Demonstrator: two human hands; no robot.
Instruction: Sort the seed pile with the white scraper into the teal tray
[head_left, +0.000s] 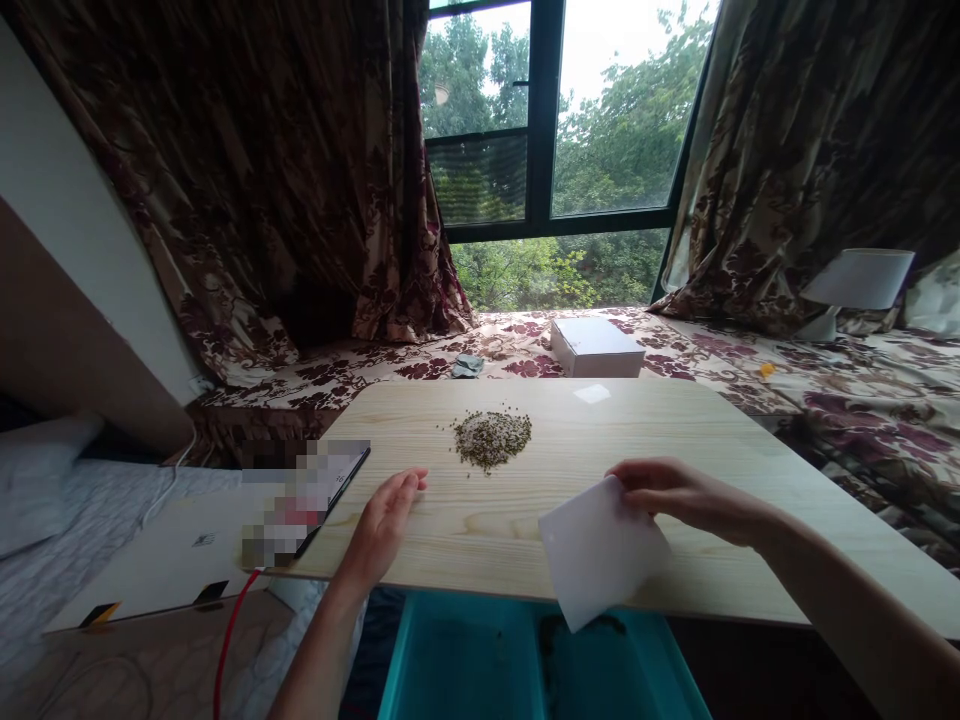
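Note:
A pile of small green and whitish grains point(491, 438) lies on the light wooden table point(465, 550), with a few strays around it. My left hand point(386, 520) is over the table's left part, near the pile, its fingers extended close together and nothing seen in them. Between the thumb and fingers of my right hand point(664, 490) is the upper edge of a white card point(600, 555), which hangs tilted over the table's near edge. Below that edge, a teal bin point(465, 650) shows two compartments; some dark bits lie in the right one.
At the left table edge is a flat dark-edged device point(352, 475), partly pixelated, with a red cable point(229, 640) nearby. A small white piece point(592, 394) lies at the table's back. Beyond stand a white box point(598, 347) and a lamp point(862, 278) on patterned cloth.

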